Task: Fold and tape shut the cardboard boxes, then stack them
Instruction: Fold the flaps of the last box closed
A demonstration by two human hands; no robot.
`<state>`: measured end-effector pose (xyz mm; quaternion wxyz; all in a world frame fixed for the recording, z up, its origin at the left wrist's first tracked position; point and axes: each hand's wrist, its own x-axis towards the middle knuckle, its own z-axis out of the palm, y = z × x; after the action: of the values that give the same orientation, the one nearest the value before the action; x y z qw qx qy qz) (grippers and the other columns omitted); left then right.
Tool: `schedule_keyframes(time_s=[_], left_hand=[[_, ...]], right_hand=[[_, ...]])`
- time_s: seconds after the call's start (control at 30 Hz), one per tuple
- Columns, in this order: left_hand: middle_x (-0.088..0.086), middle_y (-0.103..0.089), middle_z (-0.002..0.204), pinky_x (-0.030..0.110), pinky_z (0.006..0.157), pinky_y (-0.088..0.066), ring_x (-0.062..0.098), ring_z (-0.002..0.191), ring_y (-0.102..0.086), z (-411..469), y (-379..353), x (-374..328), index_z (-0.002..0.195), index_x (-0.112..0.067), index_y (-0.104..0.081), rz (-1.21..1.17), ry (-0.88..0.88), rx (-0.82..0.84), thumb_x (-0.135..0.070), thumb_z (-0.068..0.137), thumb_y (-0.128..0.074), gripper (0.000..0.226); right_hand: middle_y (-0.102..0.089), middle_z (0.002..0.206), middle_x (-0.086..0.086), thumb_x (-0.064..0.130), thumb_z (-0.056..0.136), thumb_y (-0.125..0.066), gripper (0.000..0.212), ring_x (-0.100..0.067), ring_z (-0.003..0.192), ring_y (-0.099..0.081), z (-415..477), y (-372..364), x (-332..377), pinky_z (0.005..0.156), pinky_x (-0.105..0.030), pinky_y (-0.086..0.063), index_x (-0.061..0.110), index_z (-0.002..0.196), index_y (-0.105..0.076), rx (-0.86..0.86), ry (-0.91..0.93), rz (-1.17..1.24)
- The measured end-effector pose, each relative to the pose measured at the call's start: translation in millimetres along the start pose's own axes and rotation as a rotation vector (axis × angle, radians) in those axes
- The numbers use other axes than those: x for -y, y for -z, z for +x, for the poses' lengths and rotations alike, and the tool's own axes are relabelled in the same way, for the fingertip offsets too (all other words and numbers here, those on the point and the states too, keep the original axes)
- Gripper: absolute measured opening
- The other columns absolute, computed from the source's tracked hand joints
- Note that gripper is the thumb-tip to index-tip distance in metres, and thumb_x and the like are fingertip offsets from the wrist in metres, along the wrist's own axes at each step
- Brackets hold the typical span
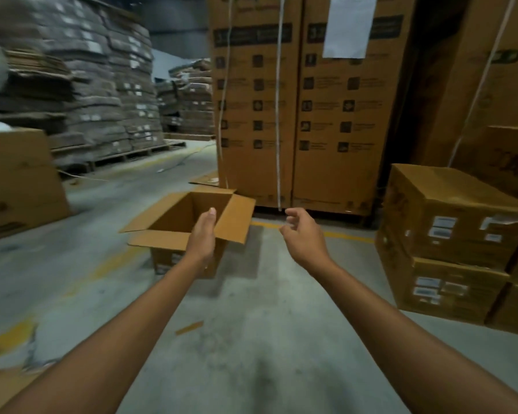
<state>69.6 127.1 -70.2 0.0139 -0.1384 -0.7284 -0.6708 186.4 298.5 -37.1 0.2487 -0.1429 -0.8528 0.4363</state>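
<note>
Currently the box (189, 216), flaps open, stands on the floor (266, 294) ahead, with the left hand (202, 237), fingers straight and empty, before its near corner and nearer than the right hand (304, 237), loosely curled and empty, off to its right.

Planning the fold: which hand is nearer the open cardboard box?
Left. The left hand overlaps the open cardboard box at its near edge; the right hand is off to its right, apart.
</note>
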Motion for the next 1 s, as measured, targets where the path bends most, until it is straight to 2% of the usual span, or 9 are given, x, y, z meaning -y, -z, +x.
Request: schedule_keyframes(time_s=[0.13, 0.37, 0.5, 0.6, 0.7, 0.77, 0.83, 0.93, 1.0], left_hand=[[0.005, -0.051, 0.142, 0.032, 0.098, -0.035, 0.018, 0.128, -0.046, 40.3, 33.8, 40.1, 0.142, -0.016, -0.048, 0.189, 0.006, -0.096, -0.042, 0.107, -0.034, 0.046], [0.006, -0.048, 0.147, 0.038, 0.097, -0.046, 0.026, 0.129, -0.049, 151.0, 46.8, 116.2, 0.141, -0.018, -0.048, 0.424, 0.146, -0.009, -0.025, 0.099, -0.059, 0.044], [0.008, -0.053, 0.137, 0.032, 0.082, -0.046, 0.017, 0.100, -0.052, 216.1, 35.1, 158.6, 0.142, -0.015, -0.048, 0.539, 0.175, 0.027, -0.023, 0.098, -0.062, 0.047], [0.010, -0.057, 0.133, 0.039, 0.095, -0.050, 0.023, 0.111, -0.057, 261.9, 25.5, 198.6, 0.140, -0.012, -0.050, 0.652, 0.178, 0.084, -0.030, 0.094, -0.065, 0.052], [0.010, -0.047, 0.146, 0.050, 0.117, -0.027, 0.034, 0.142, -0.034, 306.4, 9.7, 234.2, 0.141, -0.015, -0.048, 0.894, 0.060, 0.163, -0.043, 0.087, -0.061, 0.062], [0.010, -0.026, 0.161, 0.054, 0.120, -0.009, 0.034, 0.152, -0.007, 331.9, 0.0, 250.7, 0.154, -0.014, -0.027, 0.985, 0.126, 0.216, -0.041, 0.088, -0.061, 0.079], [0.010, -0.016, 0.165, 0.062, 0.119, -0.004, 0.034, 0.153, -0.001, 354.6, -3.2, 269.4, 0.158, -0.017, -0.014, 1.053, 0.242, 0.275, -0.042, 0.087, -0.061, 0.088], [0.008, -0.031, 0.158, 0.068, 0.116, -0.009, 0.035, 0.149, -0.018, 368.9, -6.4, 287.5, 0.151, -0.019, -0.033, 1.264, 0.300, 0.315, -0.043, 0.088, -0.061, 0.073], [0.008, -0.047, 0.144, 0.062, 0.115, -0.017, 0.032, 0.139, -0.036, 362.0, -13.0, 287.9, 0.134, -0.017, -0.051, 1.359, 0.223, 0.277, -0.037, 0.091, -0.062, 0.049]], right_hand=[[-0.056, 0.139, -0.003, 0.010, 0.099, -0.052, 0.040, -0.019, 0.128, -0.053, 34.2, -51.7, -1.9, 0.096, -0.032, -0.047, 0.015, 0.139, -0.049, 0.113, -0.053, 0.104], [-0.055, 0.143, -0.005, 0.001, 0.096, -0.051, 0.045, -0.016, 0.132, -0.051, 116.4, -138.6, -44.8, 0.103, -0.032, -0.048, 0.012, 0.140, -0.050, 0.203, -0.066, 0.109], [-0.056, 0.142, -0.006, -0.001, 0.096, -0.049, 0.045, -0.015, 0.133, -0.051, 157.3, -169.3, -84.2, 0.100, -0.028, -0.045, 0.010, 0.139, -0.051, 0.224, -0.106, 0.100], [-0.057, 0.141, -0.006, -0.002, 0.097, -0.049, 0.042, -0.014, 0.132, -0.052, 184.8, -189.7, -114.6, 0.095, -0.023, -0.043, 0.011, 0.137, -0.053, 0.218, -0.113, 0.118], [-0.058, 0.140, -0.004, -0.002, 0.099, -0.047, 0.040, -0.013, 0.131, -0.052, 205.6, -208.0, -142.6, 0.093, -0.024, -0.045, 0.012, 0.135, -0.054, 0.224, -0.116, 0.140], [-0.058, 0.141, -0.004, -0.001, 0.100, -0.045, 0.039, -0.014, 0.130, -0.053, 216.3, -220.3, -158.1, 0.090, -0.027, -0.048, 0.014, 0.134, -0.055, 0.244, -0.120, 0.158], [-0.057, 0.142, -0.005, 0.000, 0.101, -0.044, 0.038, -0.015, 0.131, -0.052, 223.5, -230.9, -169.6, 0.091, -0.028, -0.049, 0.015, 0.134, -0.055, 0.270, -0.122, 0.166], [-0.055, 0.143, -0.007, -0.004, 0.100, -0.042, 0.040, -0.015, 0.134, -0.049, 230.2, -238.8, -180.4, 0.096, -0.026, -0.046, 0.012, 0.136, -0.053, 0.303, -0.130, 0.170], [-0.054, 0.144, -0.008, -0.005, 0.100, -0.041, 0.041, -0.015, 0.135, -0.049, 232.2, -239.2, -184.8, 0.093, -0.022, -0.044, 0.010, 0.137, -0.052, 0.325, -0.132, 0.164]])
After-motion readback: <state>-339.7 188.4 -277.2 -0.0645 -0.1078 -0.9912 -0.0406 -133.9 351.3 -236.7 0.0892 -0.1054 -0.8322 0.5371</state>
